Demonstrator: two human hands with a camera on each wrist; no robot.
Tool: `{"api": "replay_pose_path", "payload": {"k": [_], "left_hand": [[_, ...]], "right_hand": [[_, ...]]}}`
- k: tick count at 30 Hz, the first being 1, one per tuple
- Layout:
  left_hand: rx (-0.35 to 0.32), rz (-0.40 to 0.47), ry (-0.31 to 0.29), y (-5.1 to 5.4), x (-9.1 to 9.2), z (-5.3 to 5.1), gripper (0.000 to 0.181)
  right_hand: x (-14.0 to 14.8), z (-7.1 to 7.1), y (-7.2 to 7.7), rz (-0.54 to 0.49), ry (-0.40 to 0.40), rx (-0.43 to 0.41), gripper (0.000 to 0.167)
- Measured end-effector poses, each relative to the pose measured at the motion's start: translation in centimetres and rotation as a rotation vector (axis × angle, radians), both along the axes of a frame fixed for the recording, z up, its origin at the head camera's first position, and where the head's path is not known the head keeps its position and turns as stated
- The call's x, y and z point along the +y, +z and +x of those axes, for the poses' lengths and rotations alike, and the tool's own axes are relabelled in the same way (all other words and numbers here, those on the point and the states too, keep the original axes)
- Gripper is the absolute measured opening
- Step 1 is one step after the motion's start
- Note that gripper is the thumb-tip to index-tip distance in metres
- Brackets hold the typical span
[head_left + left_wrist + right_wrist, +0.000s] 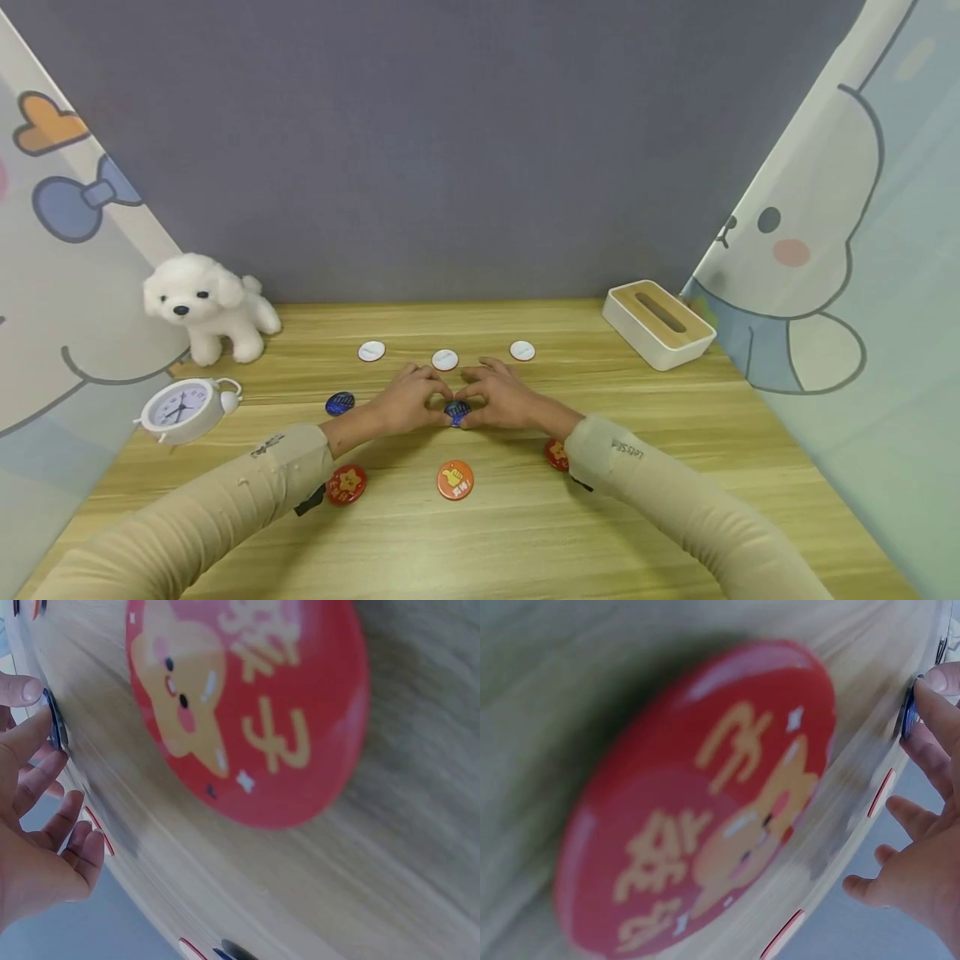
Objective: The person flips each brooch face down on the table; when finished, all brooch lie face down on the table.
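Note:
A round dark-blue badge (pixel 457 412) lies at the middle of the table between both hands. The left hand (pixel 411 398) pinches its left edge with thumb and forefinger, other fingers loosely bent. From the other side the right hand (pixel 501 398) holds the right edge the same way. Both wrist views show fingertips on the rim of this blue badge (pixel 55 724). A red star badge (pixel 347 484) lies below the left wrist, large in the left wrist view. Another red star badge (pixel 697 802) fills much of the right wrist view, partly hidden by the sleeve in the head view.
Beyond the hands lie white round badges (pixel 445 360) in a row. A second blue badge (pixel 341 404) is left of the left hand, an orange thumbs-up badge (pixel 455 479) in front. A plush dog (pixel 210 304), alarm clock (pixel 182 410) and tissue box (pixel 658 325) stand at the sides.

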State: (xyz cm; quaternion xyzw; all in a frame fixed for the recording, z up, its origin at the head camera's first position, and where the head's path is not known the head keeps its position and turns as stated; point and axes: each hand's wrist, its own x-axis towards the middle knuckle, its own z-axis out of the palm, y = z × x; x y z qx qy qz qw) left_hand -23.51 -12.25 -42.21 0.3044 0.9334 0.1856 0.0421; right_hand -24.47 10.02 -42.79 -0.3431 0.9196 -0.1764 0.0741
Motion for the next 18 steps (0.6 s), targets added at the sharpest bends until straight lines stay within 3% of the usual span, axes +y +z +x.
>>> {"api": "replay_pose_path", "payload": {"k": [18], "left_hand": [[0.002, 0.016, 0.001, -0.01, 0.14, -0.14, 0.021]], "right_hand": [[-0.32, -0.07, -0.07, -0.056, -0.021, -0.057, 0.038]]}}
